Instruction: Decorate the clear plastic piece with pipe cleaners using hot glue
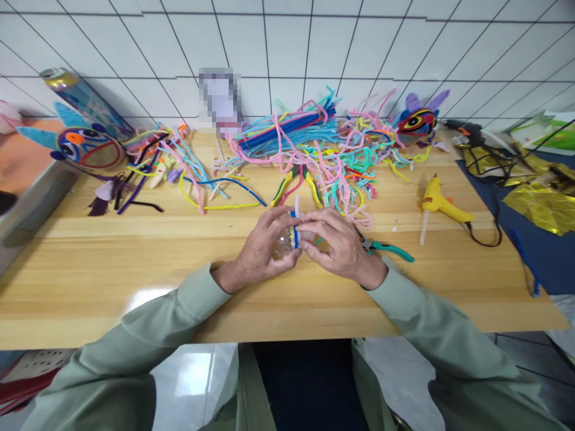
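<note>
Between my two hands, above the table's middle, is a small clear plastic piece [283, 240] that looks like part of a bottle. A blue pipe cleaner [295, 237] rings it, with a yellowish strip alongside and a pale end sticking up. My left hand [272, 242] is wrapped round the clear piece from the left. From the right, my right hand [336, 245] closes its fingertips on the pipe cleaner ring. Teal-handled pliers [390, 248] lie by my right wrist, partly hidden. Just beyond my hands are yellow-and-green-handled pliers [284, 187].
A heap of coloured pipe cleaners [291, 134] lies along the tiled wall. A yellow glue gun [442, 203] with its cord is at right. Decorated animal-like heads stand left [90, 146] and right [415, 123]. A tall can [87, 102] leans at far left; gold foil [543, 206] lies far right.
</note>
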The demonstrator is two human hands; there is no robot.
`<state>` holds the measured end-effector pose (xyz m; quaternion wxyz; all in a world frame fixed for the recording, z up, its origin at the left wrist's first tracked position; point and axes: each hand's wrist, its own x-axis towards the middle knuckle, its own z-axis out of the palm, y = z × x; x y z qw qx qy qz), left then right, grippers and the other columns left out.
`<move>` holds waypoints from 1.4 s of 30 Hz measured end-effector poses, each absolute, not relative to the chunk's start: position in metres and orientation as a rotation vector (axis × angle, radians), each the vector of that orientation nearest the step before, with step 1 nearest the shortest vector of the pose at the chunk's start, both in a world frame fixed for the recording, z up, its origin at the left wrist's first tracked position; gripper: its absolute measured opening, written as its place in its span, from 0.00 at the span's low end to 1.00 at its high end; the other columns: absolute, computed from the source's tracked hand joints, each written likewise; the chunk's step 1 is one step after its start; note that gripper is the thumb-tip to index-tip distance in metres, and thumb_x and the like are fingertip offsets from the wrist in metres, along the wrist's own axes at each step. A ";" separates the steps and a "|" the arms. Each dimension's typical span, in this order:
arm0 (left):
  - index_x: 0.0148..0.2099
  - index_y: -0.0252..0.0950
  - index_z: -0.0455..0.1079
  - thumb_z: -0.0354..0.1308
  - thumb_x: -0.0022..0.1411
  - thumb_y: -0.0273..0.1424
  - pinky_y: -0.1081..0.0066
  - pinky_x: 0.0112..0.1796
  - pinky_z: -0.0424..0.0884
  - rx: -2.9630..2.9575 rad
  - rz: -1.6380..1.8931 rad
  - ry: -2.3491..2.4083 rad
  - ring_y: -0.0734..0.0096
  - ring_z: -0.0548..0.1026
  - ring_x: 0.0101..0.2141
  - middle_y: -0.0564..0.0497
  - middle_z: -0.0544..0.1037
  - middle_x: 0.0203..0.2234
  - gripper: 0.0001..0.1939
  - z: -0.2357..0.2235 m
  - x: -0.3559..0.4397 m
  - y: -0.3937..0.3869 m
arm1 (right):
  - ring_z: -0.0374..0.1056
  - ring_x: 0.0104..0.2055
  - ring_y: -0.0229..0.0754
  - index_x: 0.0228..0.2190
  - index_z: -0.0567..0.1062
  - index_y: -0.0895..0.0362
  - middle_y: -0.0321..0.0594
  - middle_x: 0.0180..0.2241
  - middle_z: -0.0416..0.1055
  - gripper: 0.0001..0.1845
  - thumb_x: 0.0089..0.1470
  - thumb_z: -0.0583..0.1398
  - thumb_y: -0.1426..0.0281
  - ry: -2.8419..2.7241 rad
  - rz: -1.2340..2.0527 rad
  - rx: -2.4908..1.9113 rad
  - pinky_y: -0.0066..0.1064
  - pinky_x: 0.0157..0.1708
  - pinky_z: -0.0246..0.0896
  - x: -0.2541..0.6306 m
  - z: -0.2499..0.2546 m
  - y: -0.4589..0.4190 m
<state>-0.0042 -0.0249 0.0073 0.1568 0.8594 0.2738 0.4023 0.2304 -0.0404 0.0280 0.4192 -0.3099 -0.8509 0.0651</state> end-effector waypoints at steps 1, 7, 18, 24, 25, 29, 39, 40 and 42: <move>0.69 0.42 0.63 0.65 0.69 0.35 0.45 0.62 0.75 2.463 1.151 0.776 0.47 0.74 0.65 0.36 0.71 0.64 0.29 0.008 -0.004 -0.025 | 0.78 0.52 0.53 0.54 0.76 0.50 0.47 0.52 0.81 0.14 0.67 0.64 0.69 -2.128 0.163 -0.771 0.50 0.51 0.75 0.230 0.028 -0.041; 0.70 0.43 0.62 0.65 0.69 0.35 0.44 0.63 0.74 2.461 1.114 0.784 0.46 0.73 0.65 0.37 0.72 0.64 0.31 0.007 -0.005 -0.023 | 0.77 0.53 0.54 0.56 0.76 0.50 0.48 0.54 0.79 0.16 0.68 0.64 0.67 -2.140 0.205 -0.804 0.51 0.53 0.75 0.230 0.030 -0.043; 0.69 0.41 0.62 0.64 0.68 0.34 0.47 0.61 0.76 2.493 1.150 0.735 0.48 0.73 0.63 0.36 0.70 0.63 0.31 0.008 -0.003 -0.022 | 0.76 0.44 0.44 0.44 0.79 0.54 0.41 0.43 0.80 0.12 0.68 0.63 0.59 -1.620 0.990 -1.085 0.38 0.46 0.73 0.221 0.032 -0.026; 0.70 0.43 0.61 0.64 0.69 0.36 0.45 0.62 0.75 2.504 1.069 0.723 0.48 0.73 0.64 0.36 0.69 0.64 0.31 0.008 -0.005 -0.020 | 0.69 0.35 0.39 0.35 0.78 0.55 0.34 0.33 0.75 0.12 0.62 0.66 0.58 -1.402 1.235 -1.094 0.32 0.37 0.67 0.209 0.043 -0.017; 0.71 0.43 0.60 0.64 0.69 0.36 0.45 0.62 0.75 2.500 1.055 0.719 0.48 0.73 0.64 0.36 0.69 0.64 0.32 0.008 -0.006 -0.020 | 0.69 0.34 0.38 0.34 0.78 0.55 0.34 0.32 0.74 0.12 0.61 0.66 0.58 -1.397 1.239 -1.091 0.32 0.36 0.66 0.208 0.045 -0.017; 0.71 0.43 0.61 0.65 0.68 0.35 0.45 0.62 0.74 2.481 1.062 0.669 0.47 0.72 0.64 0.36 0.68 0.64 0.33 0.005 -0.006 -0.020 | 0.66 0.32 0.38 0.32 0.77 0.55 0.33 0.30 0.72 0.12 0.59 0.66 0.59 -1.387 1.231 -1.109 0.33 0.35 0.65 0.205 0.048 -0.017; 0.73 0.43 0.59 0.65 0.67 0.33 0.44 0.63 0.74 2.483 1.045 0.619 0.44 0.71 0.65 0.34 0.67 0.65 0.36 0.008 -0.005 -0.021 | 0.59 0.31 0.39 0.25 0.70 0.53 0.31 0.25 0.63 0.11 0.54 0.61 0.61 -1.349 1.182 -1.248 0.34 0.32 0.54 0.198 0.042 -0.014; 0.73 0.44 0.59 0.65 0.67 0.33 0.45 0.63 0.73 2.479 1.044 0.618 0.44 0.71 0.65 0.35 0.67 0.65 0.36 0.008 -0.005 -0.021 | 0.59 0.32 0.40 0.24 0.70 0.52 0.31 0.25 0.62 0.11 0.54 0.61 0.61 -1.345 1.180 -1.252 0.34 0.32 0.54 0.198 0.041 -0.014; 0.74 0.45 0.59 0.65 0.67 0.34 0.44 0.63 0.73 2.475 1.040 0.620 0.44 0.70 0.65 0.35 0.67 0.66 0.37 0.007 -0.006 -0.020 | 0.60 0.32 0.40 0.24 0.69 0.52 0.31 0.26 0.62 0.12 0.54 0.61 0.60 -1.336 1.173 -1.258 0.34 0.33 0.54 0.197 0.037 -0.013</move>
